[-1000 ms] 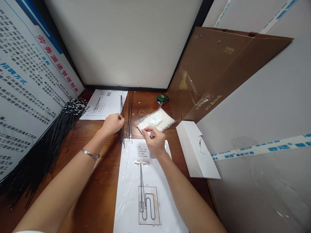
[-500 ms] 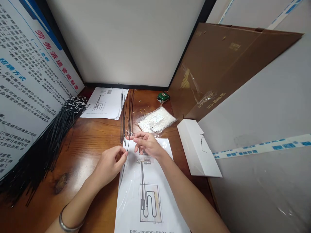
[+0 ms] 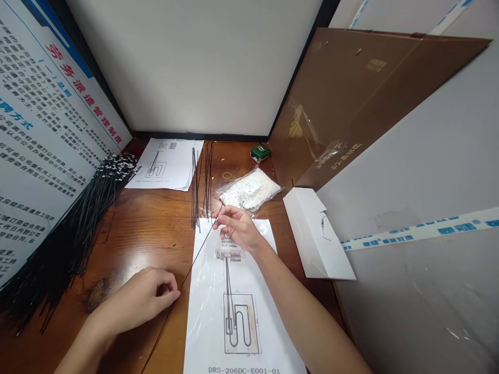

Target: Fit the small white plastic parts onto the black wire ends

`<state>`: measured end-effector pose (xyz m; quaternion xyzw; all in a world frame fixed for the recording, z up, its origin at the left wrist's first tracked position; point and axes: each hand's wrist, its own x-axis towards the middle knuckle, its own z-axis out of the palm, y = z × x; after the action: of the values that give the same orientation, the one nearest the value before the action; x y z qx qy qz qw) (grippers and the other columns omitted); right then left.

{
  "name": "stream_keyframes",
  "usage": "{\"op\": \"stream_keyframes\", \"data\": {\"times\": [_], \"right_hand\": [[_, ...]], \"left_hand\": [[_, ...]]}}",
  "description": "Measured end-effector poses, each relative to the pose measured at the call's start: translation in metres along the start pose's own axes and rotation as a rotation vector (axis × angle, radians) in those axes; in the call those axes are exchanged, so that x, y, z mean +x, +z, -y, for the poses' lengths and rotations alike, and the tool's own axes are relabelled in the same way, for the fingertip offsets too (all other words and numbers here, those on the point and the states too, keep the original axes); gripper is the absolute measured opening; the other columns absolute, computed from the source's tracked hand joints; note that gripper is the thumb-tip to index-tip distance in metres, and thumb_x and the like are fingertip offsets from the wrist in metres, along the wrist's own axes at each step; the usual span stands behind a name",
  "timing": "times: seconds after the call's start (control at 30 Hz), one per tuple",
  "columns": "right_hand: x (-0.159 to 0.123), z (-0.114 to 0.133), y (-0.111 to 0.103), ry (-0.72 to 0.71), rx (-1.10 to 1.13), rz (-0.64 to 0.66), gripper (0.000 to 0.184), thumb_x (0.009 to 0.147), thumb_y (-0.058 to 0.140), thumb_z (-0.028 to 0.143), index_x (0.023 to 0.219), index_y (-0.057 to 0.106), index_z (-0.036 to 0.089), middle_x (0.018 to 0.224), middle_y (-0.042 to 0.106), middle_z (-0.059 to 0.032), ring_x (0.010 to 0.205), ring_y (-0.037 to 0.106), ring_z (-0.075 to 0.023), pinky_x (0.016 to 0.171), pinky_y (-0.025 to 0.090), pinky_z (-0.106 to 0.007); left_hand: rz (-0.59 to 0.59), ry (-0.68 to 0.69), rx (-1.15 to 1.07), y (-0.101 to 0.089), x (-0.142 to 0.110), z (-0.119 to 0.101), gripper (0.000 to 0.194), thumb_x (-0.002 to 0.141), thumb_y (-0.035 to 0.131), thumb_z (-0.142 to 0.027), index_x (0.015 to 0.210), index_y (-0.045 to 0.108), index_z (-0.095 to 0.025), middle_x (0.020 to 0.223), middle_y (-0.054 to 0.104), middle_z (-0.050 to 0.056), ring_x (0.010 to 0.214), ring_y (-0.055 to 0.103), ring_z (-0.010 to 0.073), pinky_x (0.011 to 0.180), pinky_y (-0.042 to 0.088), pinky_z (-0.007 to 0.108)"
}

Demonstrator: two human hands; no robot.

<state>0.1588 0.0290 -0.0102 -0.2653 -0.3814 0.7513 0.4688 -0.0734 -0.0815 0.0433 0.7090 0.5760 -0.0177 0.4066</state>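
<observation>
My left hand [image 3: 144, 298] pinches a thin black wire [image 3: 197, 254] low on the wooden table. The wire runs up and right to my right hand [image 3: 236, 226], whose fingertips pinch its far end over the top of a drawing sheet in a clear sleeve [image 3: 234, 301]. Just behind my right hand lie a small row of black wires [image 3: 200, 179] and a clear bag of small white parts [image 3: 249, 189].
A large heap of black wires with white ends [image 3: 78, 223] lies along the left board. A second drawing sheet [image 3: 163, 163], a green tape measure [image 3: 260, 152], a rubber band [image 3: 226, 175], a white folded box [image 3: 317, 234] and brown cardboard [image 3: 351, 98] stand around.
My left hand left the row of wires and drew back toward me, pulling one black wire out long. My right hand moved from the bag to the wire's far end.
</observation>
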Motion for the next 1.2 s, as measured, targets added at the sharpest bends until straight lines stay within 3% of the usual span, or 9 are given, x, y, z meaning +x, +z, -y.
{"op": "stream_keyframes", "data": {"times": [0.1, 0.27, 0.4, 0.57, 0.67, 0.73, 0.83, 0.93, 1.2], "right_hand": [[0.0, 0.002, -0.002, -0.018, 0.0, -0.022, 0.018, 0.064, 0.08, 0.029, 0.071, 0.066, 0.02, 0.081, 0.064, 0.0003, 0.062, 0.063, -0.0107, 0.04, 0.048, -0.017], [0.0, -0.002, -0.003, -0.008, -0.048, 0.037, 0.018, 0.066, 0.079, 0.03, 0.071, 0.066, 0.019, 0.083, 0.065, -0.0006, 0.063, 0.066, -0.0128, 0.041, 0.05, -0.019], [0.003, -0.009, -0.004, 0.026, -0.094, 0.117, 0.021, 0.065, 0.08, 0.029, 0.072, 0.065, 0.017, 0.077, 0.065, -0.0004, 0.062, 0.068, -0.0151, 0.044, 0.053, -0.022], [0.003, -0.01, -0.005, 0.067, -0.153, 0.169, 0.021, 0.066, 0.08, 0.027, 0.069, 0.064, 0.015, 0.072, 0.065, -0.0012, 0.065, 0.07, -0.0177, 0.049, 0.056, -0.024], [0.003, -0.009, -0.007, -0.088, -0.161, 0.045, 0.02, 0.064, 0.08, 0.027, 0.067, 0.064, 0.016, 0.074, 0.064, 0.0002, 0.049, 0.062, -0.0105, 0.036, 0.047, -0.019], [0.004, -0.011, -0.008, -0.219, -0.152, -0.11, 0.019, 0.066, 0.079, 0.028, 0.068, 0.063, 0.017, 0.06, 0.059, 0.0046, 0.034, 0.048, -0.0046, 0.029, 0.036, -0.016], [0.007, -0.014, -0.008, -0.281, -0.136, -0.272, 0.019, 0.07, 0.076, 0.031, 0.073, 0.062, 0.018, 0.042, 0.047, 0.0096, 0.027, 0.038, -0.0045, 0.026, 0.029, -0.017], [0.008, -0.015, -0.005, -0.273, -0.151, -0.334, 0.02, 0.068, 0.076, 0.033, 0.074, 0.064, 0.018, 0.051, 0.059, 0.0053, 0.029, 0.042, -0.0052, 0.026, 0.03, -0.018], [0.008, -0.01, 0.002, -0.281, -0.224, -0.369, 0.017, 0.065, 0.077, 0.028, 0.072, 0.068, 0.016, 0.061, 0.067, 0.0003, 0.031, 0.044, -0.0047, 0.028, 0.028, -0.019]], "left_hand": [[-0.072, 0.065, -0.042, -0.01, 0.018, -0.01, 0.026, 0.081, 0.056, -0.044, 0.071, 0.067, -0.022, 0.071, 0.068, 0.0, 0.066, 0.058, 0.018, 0.061, 0.038, 0.027], [-0.479, 0.177, -0.393, -0.02, 0.076, -0.037, 0.034, 0.085, 0.049, -0.046, 0.094, 0.068, -0.019, 0.096, 0.071, 0.005, 0.084, 0.061, 0.0196, 0.073, 0.045, 0.029], [-0.412, 0.228, -0.688, -0.017, 0.113, -0.052, 0.033, 0.079, 0.057, -0.045, 0.089, 0.069, -0.016, 0.08, 0.069, 0.004, 0.064, 0.058, 0.0151, 0.057, 0.044, 0.026], [-0.429, 0.226, -0.98, -0.007, 0.127, -0.053, 0.028, 0.069, 0.069, -0.041, 0.077, 0.067, -0.014, 0.058, 0.057, -0.001, 0.044, 0.041, 0.0079, 0.041, 0.03, 0.021], [-0.538, 0.201, -1.125, 0.0, 0.129, -0.051, 0.028, 0.066, 0.071, -0.041, 0.075, 0.066, -0.015, 0.047, 0.042, -0.007, 0.04, 0.027, 0.0052, 0.039, 0.018, 0.02], [-0.603, 0.182, -1.197, 0.006, 0.13, -0.05, 0.027, 0.067, 0.071, -0.041, 0.075, 0.065, -0.016, 0.043, 0.032, -0.009, 0.039, 0.023, 0.0054, 0.039, 0.015, 0.02], [-0.581, 0.221, -1.187, 0.013, 0.132, -0.05, 0.025, 0.071, 0.069, -0.04, 0.074, 0.063, -0.016, 0.051, 0.046, -0.006, 0.041, 0.027, 0.0057, 0.039, 0.018, 0.021], [-0.492, 0.306, -1.088, 0.016, 0.133, -0.05, 0.024, 0.075, 0.068, -0.04, 0.077, 0.064, -0.016, 0.066, 0.06, -0.001, 0.045, 0.035, 0.0064, 0.043, 0.025, 0.022], [-0.467, 0.332, -0.979, 0.014, 0.135, -0.049, 0.025, 0.079, 0.064, -0.04, 0.087, 0.066, -0.016, 0.06, 0.054, -0.003, 0.051, 0.043, 0.0097, 0.05, 0.032, 0.023]]}}
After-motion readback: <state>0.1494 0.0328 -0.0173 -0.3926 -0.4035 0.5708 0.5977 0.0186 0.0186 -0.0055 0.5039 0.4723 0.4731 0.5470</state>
